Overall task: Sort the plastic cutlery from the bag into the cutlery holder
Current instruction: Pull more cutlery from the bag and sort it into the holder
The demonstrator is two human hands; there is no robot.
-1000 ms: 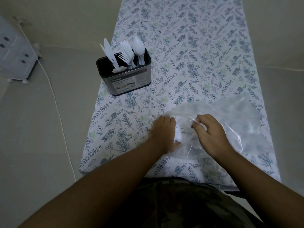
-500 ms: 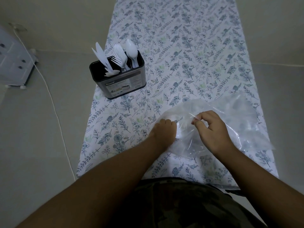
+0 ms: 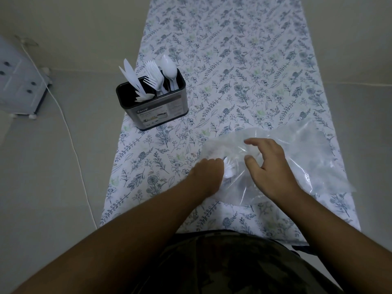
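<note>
1. Cutlery holder [image 3: 156, 112] stands at about ten o'clock from the hands, near the left edge of the counter [image 3: 244, 85], which wears a floral cloth.
2. White knives [image 3: 132, 80] lean in its left compartment, forks [image 3: 153, 78] sit in the middle one and spoons [image 3: 169, 71] in the right one.
3. Nearer the person, at about five o'clock from the holder and well apart from it, a clear plastic bag [image 3: 307, 151] lies crumpled on the cloth.
4. Left hand [image 3: 206, 177] is at the bag's left end, its fingers curled under and closed round a white piece of cutlery [image 3: 229, 170]; whether it is a spoon I cannot tell through the plastic.
5. Right hand [image 3: 269, 168] hovers over the bag just beside the left, at its three o'clock, with thumb and forefinger spread apart and the rest loosely bent, gripping nothing that I can make out.
6. On the floor at nine o'clock stands a pale drawer unit [image 3: 19, 81] on small feet, with a white cable [image 3: 70, 134] trailing past it.
</note>
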